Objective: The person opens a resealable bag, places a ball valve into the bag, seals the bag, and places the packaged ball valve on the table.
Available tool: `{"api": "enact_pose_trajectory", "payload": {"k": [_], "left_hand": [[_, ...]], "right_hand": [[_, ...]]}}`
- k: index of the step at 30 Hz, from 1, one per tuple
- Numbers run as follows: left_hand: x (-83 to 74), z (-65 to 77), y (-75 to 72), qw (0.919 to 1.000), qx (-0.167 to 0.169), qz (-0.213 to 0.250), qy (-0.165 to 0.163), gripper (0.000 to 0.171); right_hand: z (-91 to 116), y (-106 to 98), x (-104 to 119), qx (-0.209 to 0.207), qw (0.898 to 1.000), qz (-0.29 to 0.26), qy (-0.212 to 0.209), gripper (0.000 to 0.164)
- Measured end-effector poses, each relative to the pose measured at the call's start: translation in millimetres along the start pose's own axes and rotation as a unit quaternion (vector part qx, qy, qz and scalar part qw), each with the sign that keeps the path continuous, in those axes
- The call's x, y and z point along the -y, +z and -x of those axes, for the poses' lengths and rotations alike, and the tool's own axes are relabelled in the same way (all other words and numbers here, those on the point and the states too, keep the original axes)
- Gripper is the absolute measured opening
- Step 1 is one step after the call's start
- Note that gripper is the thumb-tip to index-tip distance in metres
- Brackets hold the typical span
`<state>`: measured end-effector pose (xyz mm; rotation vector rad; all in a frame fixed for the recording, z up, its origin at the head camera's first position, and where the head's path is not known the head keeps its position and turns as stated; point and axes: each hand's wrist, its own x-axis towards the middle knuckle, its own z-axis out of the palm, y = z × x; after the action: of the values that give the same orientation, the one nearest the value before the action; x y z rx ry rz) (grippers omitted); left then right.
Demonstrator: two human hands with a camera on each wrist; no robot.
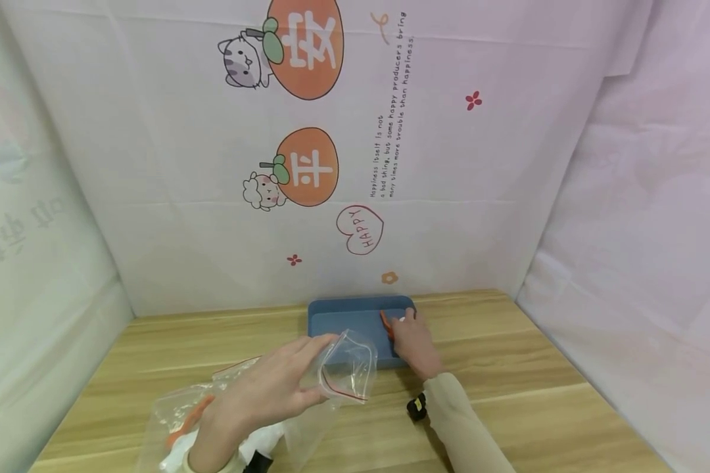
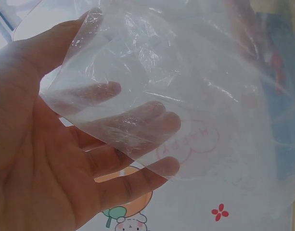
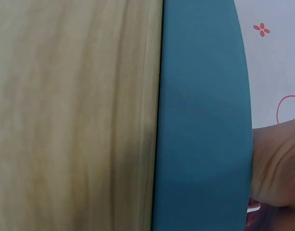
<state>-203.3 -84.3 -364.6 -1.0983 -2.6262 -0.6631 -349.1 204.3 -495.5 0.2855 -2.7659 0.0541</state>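
Observation:
My left hand (image 1: 272, 381) holds a small clear zip bag (image 1: 350, 371) with a red seal line, its mouth spread toward the right. In the left wrist view, several fingertips (image 2: 169, 120) show through the thin plastic. At the right end of the blue tray (image 1: 349, 325), my right hand (image 1: 414, 338) reaches over the rim. Its fingers curl at an orange-and-white item (image 1: 387, 323), mostly covered by the hand. The right wrist view shows mainly the tray's side wall (image 3: 202, 115), with part of the hand at the right edge.
Under my left forearm lies a larger clear bag (image 1: 160, 410) with an orange item (image 1: 190, 422) and white pieces (image 1: 180, 450) in it. A small black object (image 1: 417, 407) with a yellow mark sits beside the right sleeve. White printed cloth surrounds the wooden table (image 1: 509, 368).

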Motion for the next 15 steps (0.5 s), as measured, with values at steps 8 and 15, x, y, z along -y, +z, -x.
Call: {"api": "enact_pose_trajectory", "payload": {"k": [8, 15], "left_hand": [[0.2, -0.5, 0.7, 1.0, 0.005, 0.001, -0.006, 0.066], [0.7, -0.7, 0.3, 0.9999, 0.01, 0.003, -0.007, 0.068]], "right_hand": [[-6, -5, -11, 0.058, 0.993, -0.105, 0.011, 0.019], [-9, -10, -15, 0.094, 0.969, -0.224, 0.041, 0.027]]}}
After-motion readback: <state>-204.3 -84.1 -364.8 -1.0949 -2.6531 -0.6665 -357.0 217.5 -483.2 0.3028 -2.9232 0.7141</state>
